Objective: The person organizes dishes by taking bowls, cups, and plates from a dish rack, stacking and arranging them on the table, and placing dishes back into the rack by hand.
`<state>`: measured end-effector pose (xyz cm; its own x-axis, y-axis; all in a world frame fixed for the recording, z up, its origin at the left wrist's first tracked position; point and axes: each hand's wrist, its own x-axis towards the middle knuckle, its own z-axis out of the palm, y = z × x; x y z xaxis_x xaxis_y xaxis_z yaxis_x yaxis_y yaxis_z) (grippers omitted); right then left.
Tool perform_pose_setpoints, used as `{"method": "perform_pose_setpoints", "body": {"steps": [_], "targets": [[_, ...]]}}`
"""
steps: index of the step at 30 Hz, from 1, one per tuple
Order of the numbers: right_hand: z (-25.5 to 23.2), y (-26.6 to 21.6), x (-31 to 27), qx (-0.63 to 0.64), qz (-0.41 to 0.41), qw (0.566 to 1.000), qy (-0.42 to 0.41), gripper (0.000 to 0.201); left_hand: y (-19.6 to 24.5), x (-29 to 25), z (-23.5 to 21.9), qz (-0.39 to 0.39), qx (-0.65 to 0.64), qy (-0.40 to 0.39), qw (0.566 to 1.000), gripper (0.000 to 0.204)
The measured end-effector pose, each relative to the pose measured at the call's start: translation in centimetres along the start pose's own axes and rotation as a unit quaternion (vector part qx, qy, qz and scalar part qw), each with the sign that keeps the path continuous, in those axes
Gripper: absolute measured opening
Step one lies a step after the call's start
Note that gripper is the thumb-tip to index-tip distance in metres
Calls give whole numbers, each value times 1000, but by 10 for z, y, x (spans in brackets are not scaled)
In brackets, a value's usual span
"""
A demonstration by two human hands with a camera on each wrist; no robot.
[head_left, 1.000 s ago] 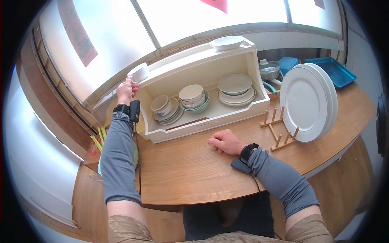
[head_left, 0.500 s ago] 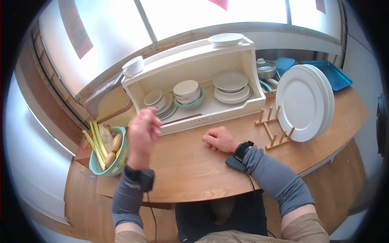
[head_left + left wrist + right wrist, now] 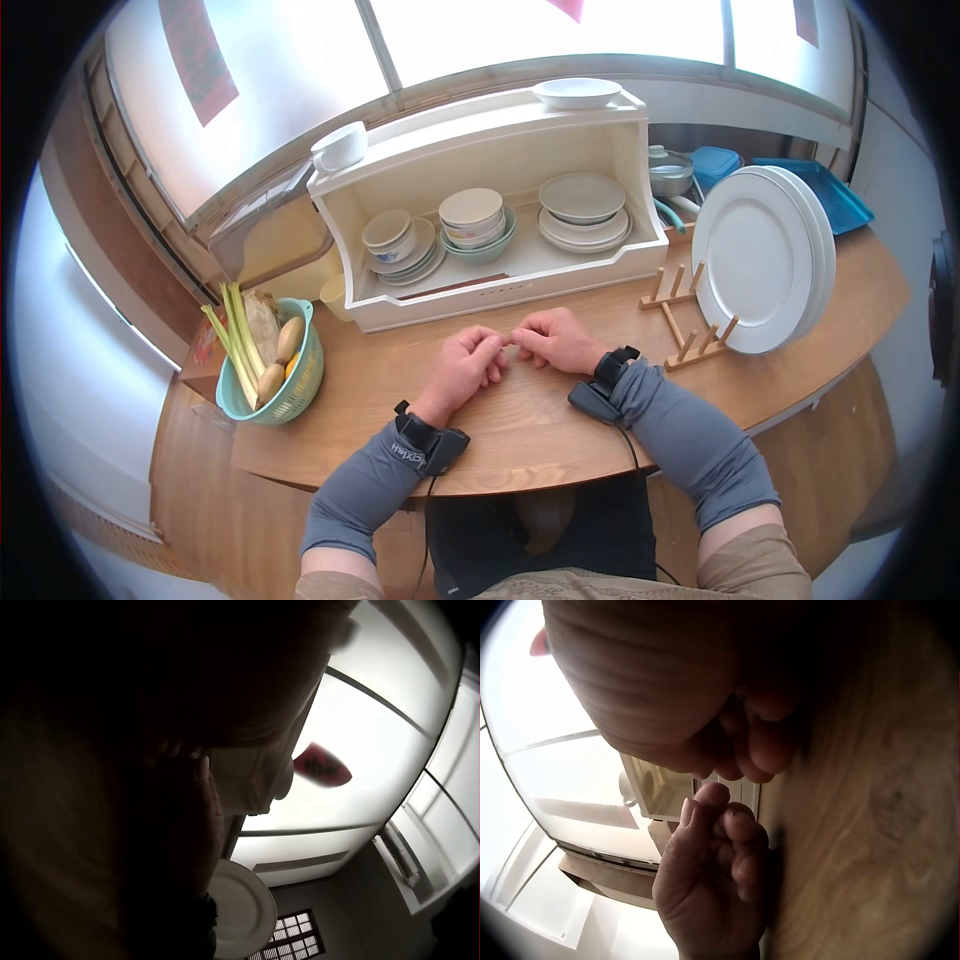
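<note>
Both hands rest near the middle of the wooden table (image 3: 380, 440), in front of the white shelf (image 3: 520, 296). My left hand (image 3: 462, 372) has loosely bent fingers and holds nothing. Close beside it, my right hand (image 3: 562, 342) lies with its fingers relaxed and also without anything in them. Their fingertips nearly meet in the head view. From the right wrist view, the left hand (image 3: 712, 877) shows its bent fingers beside the tabletop. A white cup (image 3: 342, 147) stands on the shelf's top left, and a white dish (image 3: 577, 93) on its top right.
Inside the shelf sit stacked bowls (image 3: 472, 210) and plates (image 3: 585, 228). To the right, large white plates (image 3: 752, 260) stand in a wooden rack (image 3: 675, 318). A green basket (image 3: 300, 385) of vegetables is at the left. Behind are a pot (image 3: 670, 175) and a blue tray (image 3: 815, 195).
My left hand has let go of the white cup on the shelf top and come back down to the table beside the right hand. The right hand has stayed in place.
</note>
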<state>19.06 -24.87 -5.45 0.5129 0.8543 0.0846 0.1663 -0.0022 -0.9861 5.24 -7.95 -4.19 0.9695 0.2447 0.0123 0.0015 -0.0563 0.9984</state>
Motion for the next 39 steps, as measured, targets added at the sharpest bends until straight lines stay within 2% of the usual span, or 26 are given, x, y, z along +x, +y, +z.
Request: {"method": "perform_pose_setpoints", "body": {"steps": [4, 9, 11, 12, 14, 16, 17, 19, 20, 22, 23, 24, 25, 27, 30, 32, 33, 37, 39], "targets": [[0, 4, 0, -22, -20, 999, -13, 23, -1, -2, 1, 16, 21, -62, 998, 21], [3, -2, -6, 4, -31, 999, -29, 22, 4, -7, 2, 40, -3, -67, 997, 23], [7, -8, -10, 17, -67, 997, -25, 26, 5, -9, 1, 46, -14, -65, 997, 25], [8, -11, -11, 16, -68, 997, -28, 26, 3, -8, 0, 58, -27, -60, 996, 29], [11, -13, -14, -92, -136, 986, 19, 31, 2, -6, -1, 71, -41, -53, 995, 34], [11, -10, -14, -116, -137, 983, 24, 30, 8, -9, 2, 105, -37, -58, 992, 53], [12, -8, -14, -139, -137, 980, 31, 29, 10, -12, 4, 104, -36, -57, 992, 53], [13, -6, -13, -130, -152, 979, 46, 27, 14, -17, 10, 117, -41, -89, 988, 69], [15, -4, -13, -121, -166, 977, 61, 25, 15, -19, 11, 112, -41, -89, 989, 69], [14, -9, -13, -121, -144, 981, 53, 24, 16, -22, 13, 117, -34, -97, 988, 78], [13, -10, -13, -124, -125, 983, 49, 24, 16, -24, 15, 105, -38, -98, 989, 78], [11, -8, -12, -120, -114, 985, 49, 24, 18, -23, 16, 131, -36, -102, 985, 79], [11, -5, -12, -113, -122, 985, 42, 25, 18, -24, 17, 155, -34, -106, 982, 80], [11, -3, -12, -99, -147, 984, 31, 27, 18, -23, 16, 152, -30, -109, 982, 80], [9, -6, -13, -48, -101, 994, 3, 27, 18, -25, 19, 152, -33, -100, 983, 79], [9, -2, -13, -63, -92, 994, 14, 26, 14, -21, 15, 186, 70, -91, 976, 75], [11, -3, -12, -61, -93, 994, 13, 27, 14, -20, 12, 172, 108, -99, 974, 72], [10, -8, -14, -69, -91, 993, 12, 27, 4, -12, 9, 148, 87, -99, 980, 71], [12, -3, -12, -58, -82, 995, 9, 27, 8, -14, 12, 165, 18, -78, 983, 71]]}}
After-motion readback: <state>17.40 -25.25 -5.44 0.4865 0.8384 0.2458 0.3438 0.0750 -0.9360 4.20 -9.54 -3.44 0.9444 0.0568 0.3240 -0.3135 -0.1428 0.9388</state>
